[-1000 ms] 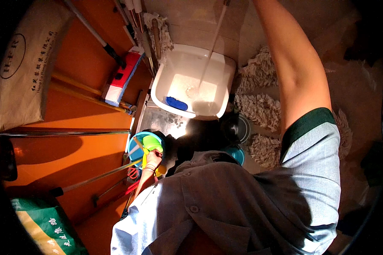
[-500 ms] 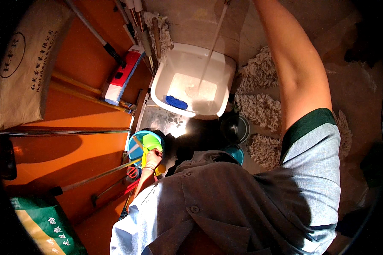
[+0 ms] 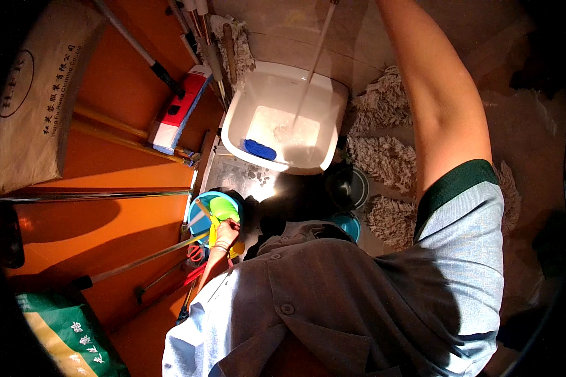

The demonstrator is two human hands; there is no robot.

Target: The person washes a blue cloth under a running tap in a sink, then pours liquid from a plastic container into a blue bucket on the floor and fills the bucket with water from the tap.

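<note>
Low on the left, my left hand (image 3: 226, 231) is closed on something yellow (image 3: 214, 229) at the rim of a light-blue bucket (image 3: 195, 217), which holds a green item (image 3: 222, 206) and some handles. My right arm (image 3: 443, 107) stretches up out of the top of the picture, so that hand is hidden from view. Ahead sits a white basin (image 3: 331, 144) with a blue oval item (image 3: 260, 149) in it. A pale stream (image 3: 314, 60), seemingly water, runs down into the basin, with splashing where it lands.
Mop and broom handles (image 3: 126, 31) and a red-and-white flat mop (image 3: 181, 100) lean along the orange left wall (image 3: 88, 226). Shaggy mop heads (image 3: 380, 160) lie right of the basin, beside a dark bucket (image 3: 349, 185). A brown bag (image 3: 34, 132) and a green bag (image 3: 60, 327) are at the left.
The view has shifted very slightly, with the basin a little higher in it. My left hand and right arm stay in much the same positions.
</note>
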